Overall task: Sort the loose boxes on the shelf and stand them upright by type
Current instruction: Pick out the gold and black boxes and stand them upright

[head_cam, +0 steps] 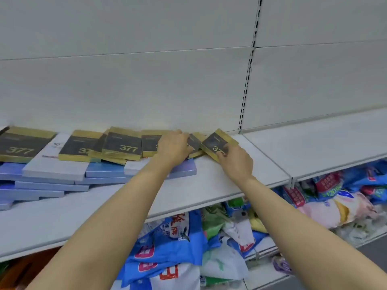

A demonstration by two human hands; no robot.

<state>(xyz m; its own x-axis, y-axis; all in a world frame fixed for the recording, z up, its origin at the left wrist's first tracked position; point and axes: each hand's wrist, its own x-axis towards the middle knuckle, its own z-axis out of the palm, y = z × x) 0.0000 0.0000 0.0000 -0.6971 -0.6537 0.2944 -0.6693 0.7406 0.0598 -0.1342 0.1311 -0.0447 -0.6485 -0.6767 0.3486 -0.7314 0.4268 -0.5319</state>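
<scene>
Several black-and-gold boxes marked 377 [123,146] lie flat and overlapping along the back of the white shelf [219,185]. In front of them, pale blue and white flat boxes [52,176] lie in a loose pile at the left. My left hand [173,146] rests over two black-and-gold boxes near the middle, its fingers curved on them. My right hand [235,159] pinches the near corner of the rightmost black-and-gold box [217,143], which lies tilted against its neighbour.
The shelf's right section [314,143] beyond the slotted upright [247,80] is bare. Below, a lower shelf holds a heap of soft packaged goods in blue, white and pink [188,248]. The back panel is plain white.
</scene>
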